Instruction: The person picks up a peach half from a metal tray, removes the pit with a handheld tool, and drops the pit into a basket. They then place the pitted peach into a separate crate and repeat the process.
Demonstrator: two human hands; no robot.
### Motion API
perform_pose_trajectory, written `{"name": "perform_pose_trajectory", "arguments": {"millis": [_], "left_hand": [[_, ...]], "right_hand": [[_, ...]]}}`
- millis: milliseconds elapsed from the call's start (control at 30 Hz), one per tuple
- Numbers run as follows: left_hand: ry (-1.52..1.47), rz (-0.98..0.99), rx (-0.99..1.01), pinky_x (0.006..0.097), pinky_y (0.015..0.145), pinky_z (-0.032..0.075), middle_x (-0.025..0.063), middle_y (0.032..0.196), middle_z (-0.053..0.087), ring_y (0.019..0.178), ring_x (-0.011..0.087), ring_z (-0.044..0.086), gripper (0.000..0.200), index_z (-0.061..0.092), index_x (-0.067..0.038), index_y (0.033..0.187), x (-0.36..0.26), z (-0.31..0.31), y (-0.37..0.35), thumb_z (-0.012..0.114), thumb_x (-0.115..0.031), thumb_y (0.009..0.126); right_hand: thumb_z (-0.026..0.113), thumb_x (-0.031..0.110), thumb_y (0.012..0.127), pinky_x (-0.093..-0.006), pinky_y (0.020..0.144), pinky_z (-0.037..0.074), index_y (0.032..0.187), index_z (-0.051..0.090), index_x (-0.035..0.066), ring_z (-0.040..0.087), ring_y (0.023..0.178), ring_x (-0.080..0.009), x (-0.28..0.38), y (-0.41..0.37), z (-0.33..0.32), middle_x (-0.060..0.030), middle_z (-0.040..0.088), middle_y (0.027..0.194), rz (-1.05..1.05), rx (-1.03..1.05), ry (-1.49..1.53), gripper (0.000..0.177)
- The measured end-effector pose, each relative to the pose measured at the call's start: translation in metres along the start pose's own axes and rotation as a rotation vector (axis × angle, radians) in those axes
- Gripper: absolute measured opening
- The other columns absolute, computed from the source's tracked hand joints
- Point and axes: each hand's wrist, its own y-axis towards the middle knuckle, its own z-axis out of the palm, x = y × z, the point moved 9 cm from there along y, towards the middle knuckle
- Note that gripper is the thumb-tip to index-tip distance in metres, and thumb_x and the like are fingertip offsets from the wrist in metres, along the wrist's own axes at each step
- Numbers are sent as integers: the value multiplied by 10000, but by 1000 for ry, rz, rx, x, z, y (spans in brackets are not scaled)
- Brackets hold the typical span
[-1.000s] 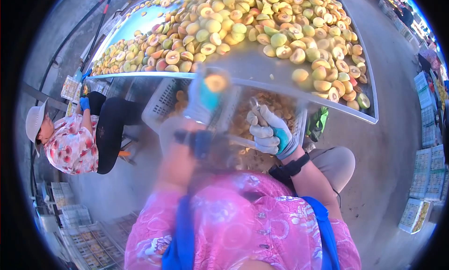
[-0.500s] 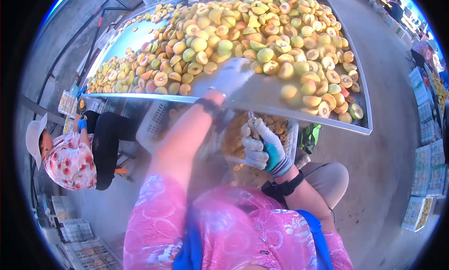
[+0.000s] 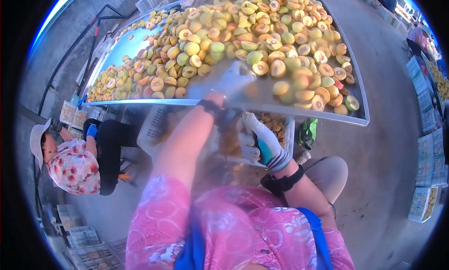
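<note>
My left hand [image 3: 232, 81], in a pale glove, reaches over the metal tray [image 3: 206, 86]. Its blurred fingers are stretched out and apart beside a halved, peach-like stone fruit [image 3: 260, 68], with nothing visible held in them. My right hand [image 3: 263, 141], in a white and teal glove, is closed below the tray's near edge. It grips a small hand tool whose metal end showed earlier; glove and blur mostly hide it now. Behind that hand stands a crate [image 3: 288, 138] holding brownish-yellow pieces [image 3: 273, 122].
Halved fruit [image 3: 224, 22] is heaped over much of the tray. A white crate [image 3: 152, 129] stands under its left side. A seated person [image 3: 75, 165] in a hat works at left. Stacked crates [image 3: 424, 153] line the right, and a green bag [image 3: 307, 133] lies near my knee.
My left hand has stayed over the tray, its fingers now nearer the halved fruit. My right hand has shifted slightly left and turned, hiding the tool's metal end. The view has moved slightly.
</note>
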Motion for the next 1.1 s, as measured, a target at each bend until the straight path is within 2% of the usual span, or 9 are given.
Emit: {"name": "perform_pose_trajectory", "arguments": {"millis": [200, 300, 333, 667, 733, 933, 967, 1033, 1100], "left_hand": [[-1611, 91, 134, 456, 854, 562, 146, 1083, 602, 1003, 210, 606, 296, 504, -15, 1179, -18, -8, -67, 539, -191, 942], [-1064, 207, -141, 467, 845, 557, 178, 1061, 601, 969, 257, 615, 282, 503, -10, 1182, -25, -19, -89, 479, -189, 966], [-1690, -26, 14, 445, 836, 550, 187, 1054, 605, 942, 286, 617, 300, 504, -3, 1177, -23, -3, -96, 467, -220, 974], [-1548, 54, 21, 370, 936, 508, 170, 1158, 611, 1025, 245, 617, 407, 502, -2, 1244, -22, 17, -129, 504, -311, 978], [-1770, 13, 99, 341, 899, 512, 142, 1104, 622, 983, 231, 614, 394, 520, -11, 1226, -27, 22, -132, 516, -311, 970], [-1531, 65, -96, 346, 823, 525, 115, 1046, 623, 928, 211, 617, 375, 559, -27, 1160, -21, 15, -133, 502, -348, 975], [-1528, 62, -95, 346, 823, 525, 115, 1046, 623, 928, 211, 617, 375, 559, -27, 1160, -22, 18, -133, 502, -348, 975], [-1399, 70, -242, 348, 806, 529, 121, 1054, 628, 919, 210, 622, 389, 572, -24, 1110, -21, 11, -139, 512, -382, 969], [-1394, 5, -230, 345, 796, 532, 123, 1042, 636, 900, 211, 628, 406, 579, -24, 1087, -22, 11, -141, 514, -406, 967]], "right_hand": [[468, 484, 986, -234, 347, 333, 993, 522, 85, 389, 391, -90, 21, 11, -21, 5, 455, 631, -274, -173, -489, 402], [451, 462, 996, -241, 339, 330, 992, 511, 76, 390, 372, -106, 22, 14, -28, -7, 452, 621, -250, -256, -598, 391], [433, 430, 1004, -242, 332, 329, 997, 508, 65, 396, 359, -114, 25, 12, -23, -13, 454, 609, -273, -284, -658, 373], [413, 398, 1012, -234, 322, 323, 1070, 521, 48, 400, 356, -96, 35, 9, -13, -5, 469, 603, -416, -323, -833, 370], [468, 411, 994, -267, 680, 457, 1231, 559, 6, 542, 757, -101, 31, 12, -25, -36, 606, 855, -329, -360, -874, 478], [421, 406, 1011, -346, 910, 445, 1262, 532, -25, 591, 1008, -230, 27, 19, -29, -174, 637, 1102, -409, -323, -1016, 511], [421, 406, 1011, -346, 910, 445, 1262, 532, -25, 591, 1008, -230, 26, 20, -30, -174, 637, 1102, -409, -322, -1013, 511], [427, 396, 1021, -220, 359, 332, 1145, 534, 46, 420, 427, -60, 22, 21, -28, 18, 478, 638, -426, -253, -925, 386], [430, 410, 1017, -225, 357, 333, 1134, 530, 47, 418, 423, -65, 18, 25, -33, 16, 476, 634, -408, -251, -939, 394]]}}
